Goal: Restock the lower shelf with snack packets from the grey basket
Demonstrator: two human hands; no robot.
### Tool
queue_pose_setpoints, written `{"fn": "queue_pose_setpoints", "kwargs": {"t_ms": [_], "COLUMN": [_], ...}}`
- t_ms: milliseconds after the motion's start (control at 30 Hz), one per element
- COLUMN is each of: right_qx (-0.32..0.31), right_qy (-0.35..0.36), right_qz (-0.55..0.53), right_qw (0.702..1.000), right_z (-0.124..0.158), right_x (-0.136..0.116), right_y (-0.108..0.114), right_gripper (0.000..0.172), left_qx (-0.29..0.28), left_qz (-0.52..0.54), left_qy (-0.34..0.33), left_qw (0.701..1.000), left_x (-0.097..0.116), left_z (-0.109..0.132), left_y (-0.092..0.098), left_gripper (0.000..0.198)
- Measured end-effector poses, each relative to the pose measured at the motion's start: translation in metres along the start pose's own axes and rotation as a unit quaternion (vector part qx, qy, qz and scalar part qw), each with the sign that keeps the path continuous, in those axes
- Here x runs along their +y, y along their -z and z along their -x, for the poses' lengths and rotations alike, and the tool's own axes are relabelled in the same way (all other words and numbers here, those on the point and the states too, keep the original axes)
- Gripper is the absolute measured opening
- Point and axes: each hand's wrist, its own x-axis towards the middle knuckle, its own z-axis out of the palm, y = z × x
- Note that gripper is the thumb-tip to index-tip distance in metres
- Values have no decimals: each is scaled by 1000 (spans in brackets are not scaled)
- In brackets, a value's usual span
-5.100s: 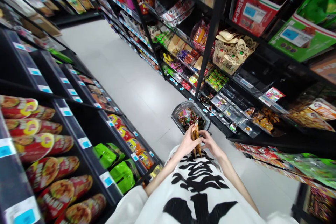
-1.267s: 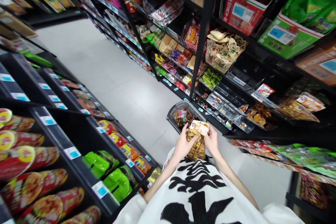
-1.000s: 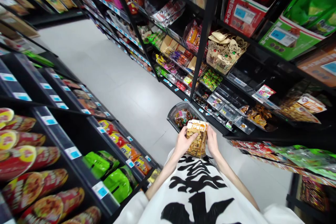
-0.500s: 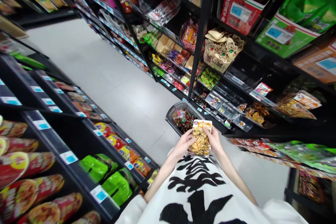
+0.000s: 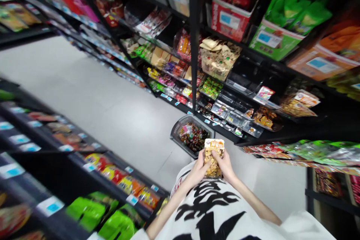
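Two hands (image 5: 200,169) around a snack packet (image 5: 209,154), thumbs (image 5: 218,158) across front

Even, cool white light falls on the pale floor (image 5: 112,101), which carries a soft glossy reflection near mid-frame; the light source itself is out of view. The white shirt (image 5: 157,213) is bright, while the black shelves (image 5: 253,54) on the right sink into deep shadow. Small glints show on the clear plastic bins (image 5: 236,119). Motion blur smears the lower-left noodle packaging (image 5: 12,217) and softens the lettering on the snack packet (image 5: 214,157). Wide-angle distortion tilts and stretches shelving toward the edges.
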Motion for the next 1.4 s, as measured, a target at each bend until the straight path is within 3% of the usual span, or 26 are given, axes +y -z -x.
{"fn": "queue_pose_setpoints", "kwargs": {"t_ms": [67,267,367,467,567,700,867,1100,1200,1300,1400], "right_qx": [21,21,-58,-154,-180,-183,-131,11,88,158,196], "right_qy": [24,74,65,24,3,37,97,165,194,217,220], "right_qz": [3,-20,-50,-44,-25,-49,-18,90,149,213,294], "right_qw": [999,997,995,987,983,981,987,982,966,940,909], "right_z": [4,0,-1,0,2,-1,-9,-17,-19,-17,-11], "right_x": [0,-11,-21,-31,-37,-41,-52,-92,-108,-116,-116], "right_y": [0,11,37,71,101,126,165,261,306,345,376], "right_gripper": [57,56,65,68,71,74,61,35,22,18,26], "left_qx": [-7,49,32,0,-35,-68,-139,-210,-221,-250,-248], "left_qz": [-29,-46,-33,-100,-172,-215,-215,-254,-272,-331,-402], "left_qy": [-8,-3,-2,-29,-70,-118,-165,-213,-246,-294,-365], "left_qw": [1000,998,999,995,982,967,952,920,903,861,803], "left_x": [-4,-25,-24,-14,-3,5,33,127,154,171,187], "left_z": [-1,-19,-26,-32,-39,-53,-79,-120,-145,-173,-202], "left_y": [-5,-21,-27,-32,-40,-57,-86,-153,-189,-231,-276], "left_gripper": [71,85,90,85,75,67,59,44,40,38,37]}}
